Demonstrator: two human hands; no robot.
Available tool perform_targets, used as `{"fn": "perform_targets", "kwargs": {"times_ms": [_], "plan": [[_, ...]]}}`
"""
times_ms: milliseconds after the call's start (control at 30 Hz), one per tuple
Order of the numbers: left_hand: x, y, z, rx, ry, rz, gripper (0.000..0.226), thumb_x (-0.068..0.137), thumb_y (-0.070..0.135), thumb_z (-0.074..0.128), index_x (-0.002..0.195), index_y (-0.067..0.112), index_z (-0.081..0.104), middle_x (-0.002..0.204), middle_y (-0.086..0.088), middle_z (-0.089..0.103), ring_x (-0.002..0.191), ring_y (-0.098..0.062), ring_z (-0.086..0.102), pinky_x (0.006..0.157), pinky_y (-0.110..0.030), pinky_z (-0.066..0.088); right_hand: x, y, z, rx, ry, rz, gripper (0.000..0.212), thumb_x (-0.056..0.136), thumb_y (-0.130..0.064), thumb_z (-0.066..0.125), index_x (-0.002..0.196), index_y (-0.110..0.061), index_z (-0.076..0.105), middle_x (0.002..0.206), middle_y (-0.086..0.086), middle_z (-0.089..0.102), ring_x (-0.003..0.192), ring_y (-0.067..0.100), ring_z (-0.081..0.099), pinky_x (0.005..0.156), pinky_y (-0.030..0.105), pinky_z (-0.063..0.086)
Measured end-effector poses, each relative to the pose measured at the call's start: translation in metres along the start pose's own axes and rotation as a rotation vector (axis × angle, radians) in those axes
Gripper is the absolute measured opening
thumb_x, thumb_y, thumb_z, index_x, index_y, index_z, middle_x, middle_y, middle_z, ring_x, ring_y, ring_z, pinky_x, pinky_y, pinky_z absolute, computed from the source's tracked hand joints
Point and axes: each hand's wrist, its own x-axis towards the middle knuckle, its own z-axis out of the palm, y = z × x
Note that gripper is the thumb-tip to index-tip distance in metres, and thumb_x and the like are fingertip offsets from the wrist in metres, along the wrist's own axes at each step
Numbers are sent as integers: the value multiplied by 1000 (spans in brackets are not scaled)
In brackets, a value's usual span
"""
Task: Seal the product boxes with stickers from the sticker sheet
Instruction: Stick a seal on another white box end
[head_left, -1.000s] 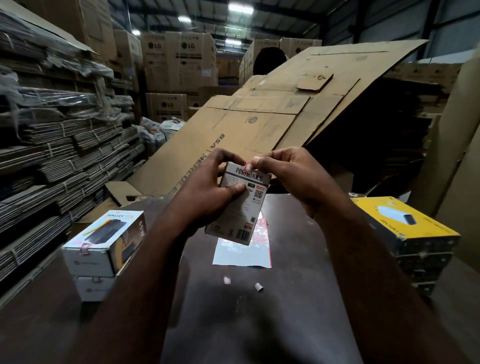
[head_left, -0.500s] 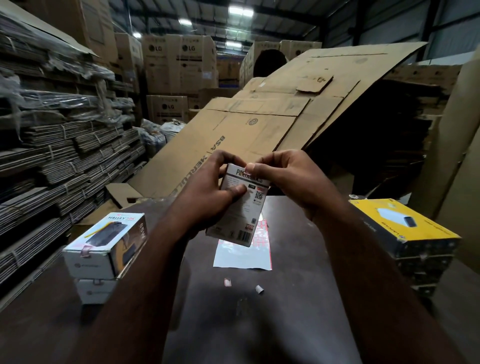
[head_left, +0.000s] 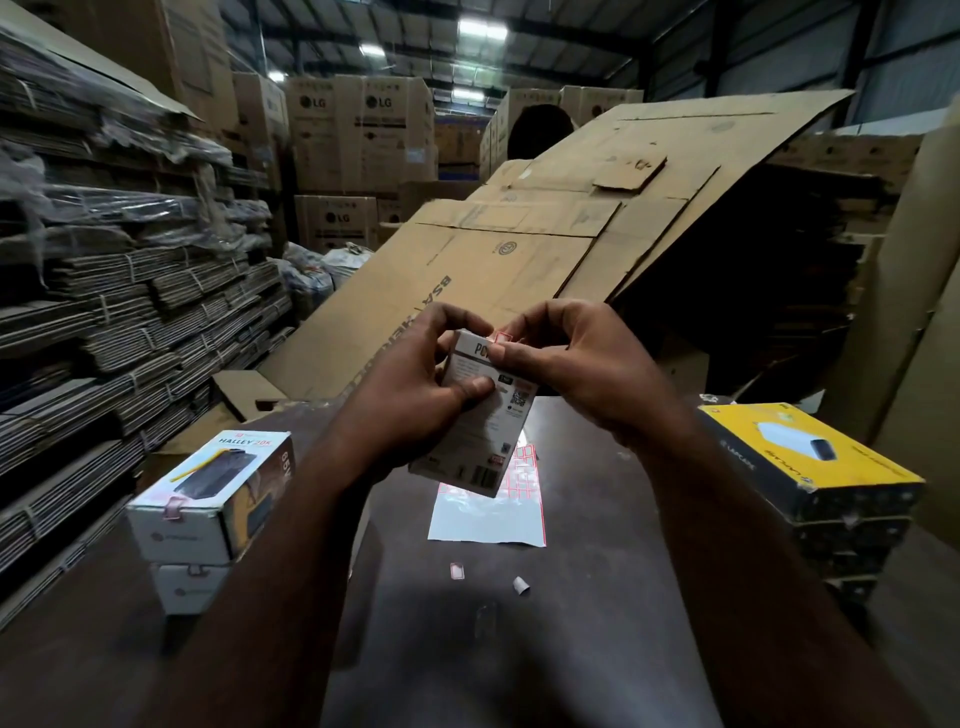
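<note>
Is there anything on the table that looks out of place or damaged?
Yes. Two small bits lie loose on the table near the sticker sheet: a flat red-edged sticker and a curled white scrap. They look dropped, on neither the sheet nor a box.

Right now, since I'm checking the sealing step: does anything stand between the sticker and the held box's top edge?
Nothing visible does. The right hand pinches the sticker at the top edge of the box, gripped by the left hand.
</note>
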Motion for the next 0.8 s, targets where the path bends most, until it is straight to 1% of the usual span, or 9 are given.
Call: {"fn": "perform_targets", "kwargs": {"times_ms": [100, 233, 367, 467, 500, 600, 667, 733, 800], "plan": [[0, -1, -2, -9, -13, 15, 40, 87, -5, 66, 104, 28, 52, 102, -3, 69, 85, -12, 72, 64, -29, 60, 0, 0, -3, 4, -39, 17, 24, 82, -22, 79, 97, -7, 68, 96, 14, 73, 88, 29, 73, 80, 58, 59], [1, -3, 0, -38, 3, 48, 41, 85, -8, 67, 104, 26, 53, 101, -3, 70, 87, -13, 72, 70, -32, 61, -1, 0, -5, 45, -38, 25, 18, 82, -19, 80, 92, -9, 70, 99, 18, 73, 92, 34, 72, 82, 60, 57], [2, -2, -1, -64, 9, 77, 43, 83, -9, 67, 103, 26, 54, 99, -2, 70, 94, -18, 71, 76, -39, 61, -2, -3, -2, 68, -3, 73, 25, 68, -39, 86, 84, -23, 73, 114, 4, 71, 110, 32, 66, 92, 59, 54], [2, 0, -1, -64, 12, 106, 43, 83, -8, 68, 101, 27, 54, 102, -4, 69, 97, -20, 71, 77, -39, 61, 0, -3, -4, 191, -25, 134, 24, 74, -27, 85, 88, -18, 68, 97, 10, 74, 91, 29, 71, 84, 50, 56], [2, 0, -1, -60, 19, 116, 43, 82, -8, 69, 100, 29, 54, 103, -4, 69, 98, -20, 70, 77, -38, 60, 0, -3, -4, 229, -27, 157, 30, 73, -25, 86, 93, -16, 65, 96, 10, 73, 89, 27, 71, 81, 48, 55], [1, 1, -1, -50, 35, 146, 45, 82, -8, 69, 99, 31, 55, 106, -5, 68, 100, -21, 69, 79, -41, 60, 2, -5, -2, 352, -35, 252, 47, 68, -22, 85, 101, -16, 53, 102, 9, 67, 95, 28, 68, 80, 49, 56], [1, 2, -1, -48, 35, 170, 45, 81, -11, 69, 99, 28, 55, 105, -6, 68, 101, -23, 69, 79, -40, 60, 2, -8, 3, 516, -51, 309, 41, 65, -10, 81, 91, -16, 49, 88, 6, 64, 88, 25, 63, 69, 38, 50], [0, 4, -1, -49, 30, 191, 45, 80, -14, 68, 98, 24, 55, 103, -6, 68, 100, -26, 69, 80, -38, 60, 1, -12, 9, 703, -19, 349, 34, 58, -5, 73, 77, -16, 48, 72, 3, 62, 90, 29, 58, 72, 37, 45], [-1, 6, -1, -41, 27, 208, 44, 79, -17, 67, 97, 21, 55, 99, -5, 68, 97, -26, 70, 81, -39, 61, -1, -16, 14, 830, 37, 370, 31, 55, -1, 69, 74, -14, 48, 75, 4, 59, 95, 33, 57, 75, 40, 45]]}}
